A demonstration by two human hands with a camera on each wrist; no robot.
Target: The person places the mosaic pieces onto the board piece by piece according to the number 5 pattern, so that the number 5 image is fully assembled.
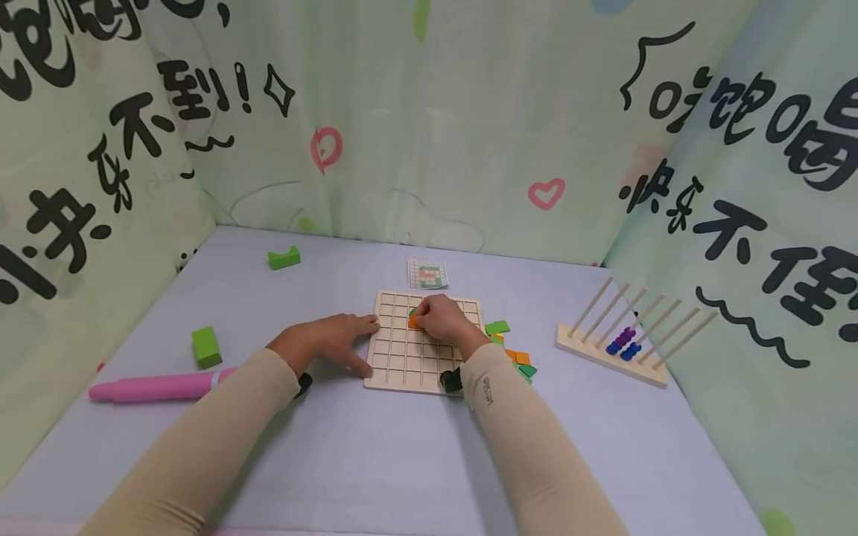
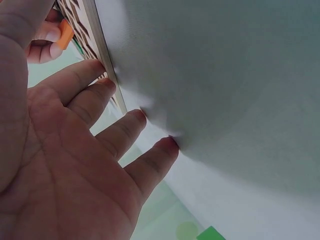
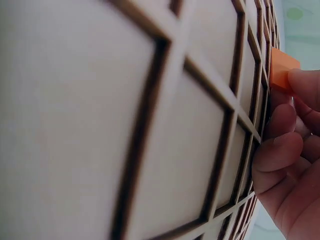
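Note:
A wooden grid board [image 1: 395,365] lies on the table in the head view. My right hand [image 1: 442,318] is over its upper middle and pinches an orange tile [image 3: 282,69] between thumb and finger, close to the grid. A bit of green [image 1: 412,311] shows beside that tile on the board. My left hand [image 1: 333,339] touches the board's left edge, its fingers spread and fairly straight; in the left wrist view the palm and fingertips [image 2: 170,144] show against the board edge and table. Loose green tiles [image 1: 497,327] and orange tiles [image 1: 521,358] lie along the board's right side.
Behind the board lies a small printed pattern card [image 1: 427,275]. A wooden peg stand [image 1: 610,357] with purple and blue beads stands at right. Green blocks [image 1: 206,348] and a pink marker-shaped object [image 1: 157,386] are at left. A printed curtain [image 1: 436,149] surrounds the table.

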